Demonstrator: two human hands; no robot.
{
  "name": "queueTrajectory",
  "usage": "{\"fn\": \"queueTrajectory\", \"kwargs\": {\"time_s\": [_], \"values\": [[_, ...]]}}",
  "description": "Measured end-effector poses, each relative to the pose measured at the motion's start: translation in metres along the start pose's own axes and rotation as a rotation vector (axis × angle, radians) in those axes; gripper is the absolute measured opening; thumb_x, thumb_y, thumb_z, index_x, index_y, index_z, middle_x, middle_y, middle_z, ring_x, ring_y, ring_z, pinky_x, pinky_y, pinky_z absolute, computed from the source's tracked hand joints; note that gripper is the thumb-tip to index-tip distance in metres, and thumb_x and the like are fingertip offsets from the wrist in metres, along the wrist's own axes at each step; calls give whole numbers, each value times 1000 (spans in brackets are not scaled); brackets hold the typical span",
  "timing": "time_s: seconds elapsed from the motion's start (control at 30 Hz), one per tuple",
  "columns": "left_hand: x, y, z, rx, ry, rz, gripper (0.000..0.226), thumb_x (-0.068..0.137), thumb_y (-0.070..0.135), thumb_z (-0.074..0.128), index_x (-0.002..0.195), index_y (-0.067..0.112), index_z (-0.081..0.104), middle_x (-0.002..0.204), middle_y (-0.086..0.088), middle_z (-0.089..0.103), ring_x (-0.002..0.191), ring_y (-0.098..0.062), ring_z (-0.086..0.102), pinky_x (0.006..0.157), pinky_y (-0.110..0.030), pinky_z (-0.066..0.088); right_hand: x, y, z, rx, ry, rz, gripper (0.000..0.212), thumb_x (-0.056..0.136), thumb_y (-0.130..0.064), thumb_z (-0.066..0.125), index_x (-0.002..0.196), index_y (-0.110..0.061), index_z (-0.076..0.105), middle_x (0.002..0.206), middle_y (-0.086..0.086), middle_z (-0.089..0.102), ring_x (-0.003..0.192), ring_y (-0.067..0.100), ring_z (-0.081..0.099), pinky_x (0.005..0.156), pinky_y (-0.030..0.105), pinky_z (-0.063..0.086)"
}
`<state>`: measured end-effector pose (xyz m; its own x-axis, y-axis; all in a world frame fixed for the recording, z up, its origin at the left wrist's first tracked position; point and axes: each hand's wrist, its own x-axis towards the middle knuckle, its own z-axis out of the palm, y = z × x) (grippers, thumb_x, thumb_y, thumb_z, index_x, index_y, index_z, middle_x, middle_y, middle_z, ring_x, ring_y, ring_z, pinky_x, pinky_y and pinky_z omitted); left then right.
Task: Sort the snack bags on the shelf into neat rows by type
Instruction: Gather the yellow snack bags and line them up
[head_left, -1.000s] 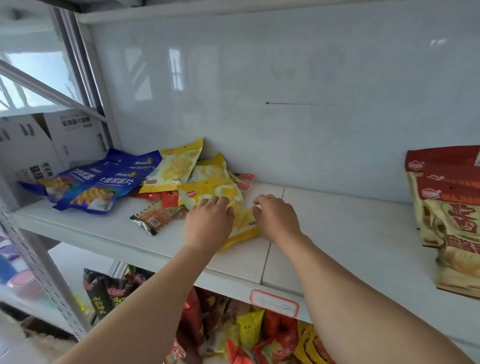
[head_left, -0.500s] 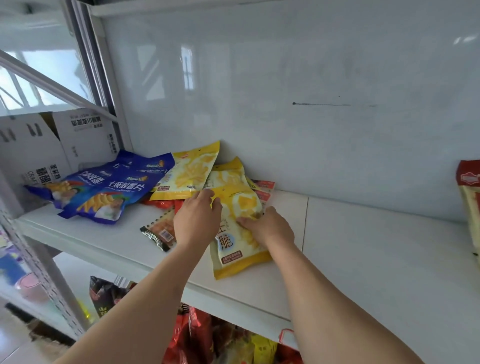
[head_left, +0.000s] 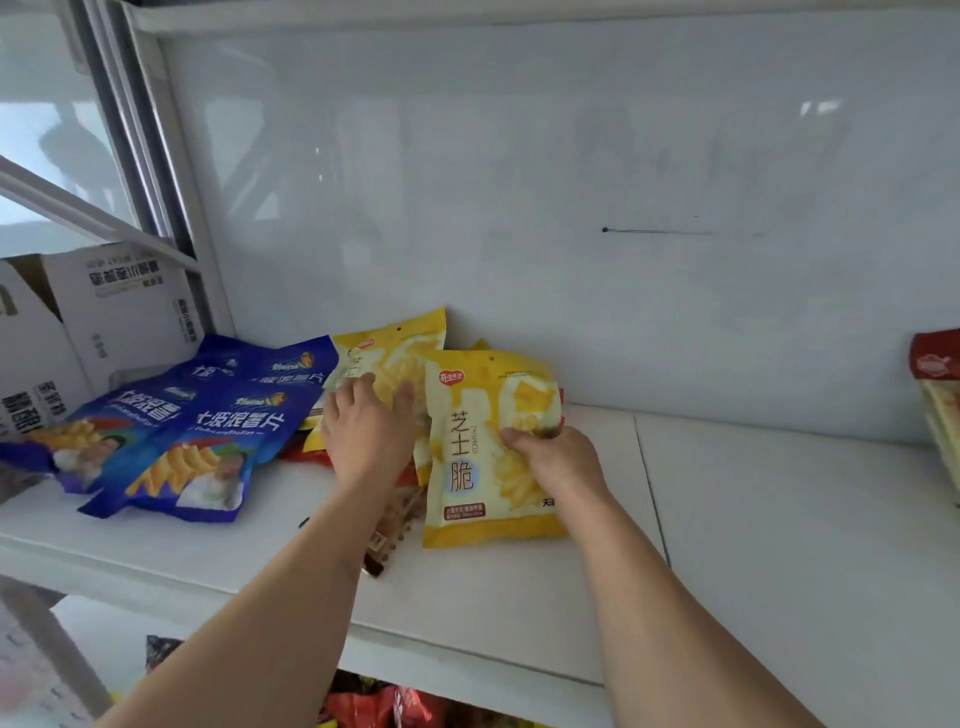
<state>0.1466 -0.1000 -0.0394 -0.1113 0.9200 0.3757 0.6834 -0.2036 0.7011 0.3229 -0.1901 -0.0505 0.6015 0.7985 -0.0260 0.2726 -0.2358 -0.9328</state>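
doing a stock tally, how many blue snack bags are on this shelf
3 show: one at the front, one left of it near the shelf edge, one behind them by the yellow bags. More may lie hidden underneath.

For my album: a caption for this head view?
Right hand grips a yellow snack bag; left hand rests on another yellow bag.

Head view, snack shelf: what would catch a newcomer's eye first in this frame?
The big yellow snack bag at the middle of the white shelf, tilted up and gripped by the right hand. Next, the left hand resting on a second yellow bag leaning against the back wall. Then the blue bags overlapping in a loose heap at the left.
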Motion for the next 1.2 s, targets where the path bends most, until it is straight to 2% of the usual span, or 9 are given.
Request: {"fn": "queueTrajectory", "kwargs": {"time_s": [0.2, 0.37, 0.57, 0.67, 0.73, 0.9, 0.97, 1.07, 1.2], "values": [[51, -27, -13, 1, -167, -169, 75, 97, 53, 46, 153, 6, 29, 159, -16, 32, 146, -37, 26, 117, -52, 25, -3, 1, 23, -18, 116, 79, 38, 77, -51, 76, 99, -21, 69, 94, -1, 76, 84, 20, 73, 83, 35, 58], [73, -42, -16, -14, -396, -250, 93, 86, 61, 61, 150, 2, 26, 148, -21, 44, 135, -42, 42, 107, -52, 40, -9, 1, 34, -67, 180, 111, 52, 76, -58, 74, 107, -18, 68, 93, -2, 74, 84, 20, 71, 78, 35, 58], [84, -44, -21, -118, -415, -299, 96, 81, 68, 63, 147, 4, 35, 141, -18, 51, 127, -39, 49, 100, -49, 46, -15, -2, 36, -59, 193, 122, 52, 78, -58, 74, 110, -17, 66, 94, -3, 71, 82, 19, 69, 78, 36, 58], [85, -42, -26, -199, -447, -325, 86, 82, 59, 71, 140, 2, 44, 119, -14, 59, 104, -34, 57, 84, -41, 51, -18, -3, 36, -24, 188, 103, 47, 81, -53, 74, 109, -16, 69, 91, -4, 71, 78, 17, 68, 74, 30, 54], [86, -39, -27, -272, -458, -319, 76, 83, 46, 77, 135, -1, 49, 98, -9, 57, 93, -30, 53, 77, -38, 47, -19, -2, 36, 9, 187, 105, 45, 81, -51, 75, 108, -15, 71, 94, -1, 74, 84, 19, 71, 80, 32, 56], [89, -35, -37, -488, -518, -364, 55, 76, 25, 86, 119, 1, 63, 112, -12, 66, 99, -31, 62, 86, -43, 54, -23, -6, 24, 150, 137, 150, 45, 81, -49, 75, 109, -15, 70, 98, 5, 77, 88, 24, 74, 75, 31, 58], [85, -34, -42, -576, -576, -368, 36, 75, 18, 86, 104, 8, 67, 104, -14, 72, 95, -34, 70, 90, -49, 58, -28, -7, 13, 212, 125, 147, 41, 80, -47, 77, 107, -16, 71, 94, 5, 78, 85, 26, 76, 83, 41, 60], [72, -27, -49, -679, -639, -270, 23, 78, 13, 83, 95, 15, 68, 99, -12, 75, 90, -32, 73, 87, -49, 59, -35, -5, -11, 282, 141, 117, 33, 81, -42, 79, 102, -17, 72, 91, 5, 79, 81, 27, 77, 85, 48, 60], [50, -10, -58, -772, -645, -91, 19, 83, 14, 79, 94, 20, 65, 97, -7, 71, 87, -23, 66, 75, -38, 56, -45, -1, -42, 299, 177, 100, 35, 80, -40, 81, 103, -15, 71, 89, 5, 79, 81, 27, 77, 86, 48, 60]]}}
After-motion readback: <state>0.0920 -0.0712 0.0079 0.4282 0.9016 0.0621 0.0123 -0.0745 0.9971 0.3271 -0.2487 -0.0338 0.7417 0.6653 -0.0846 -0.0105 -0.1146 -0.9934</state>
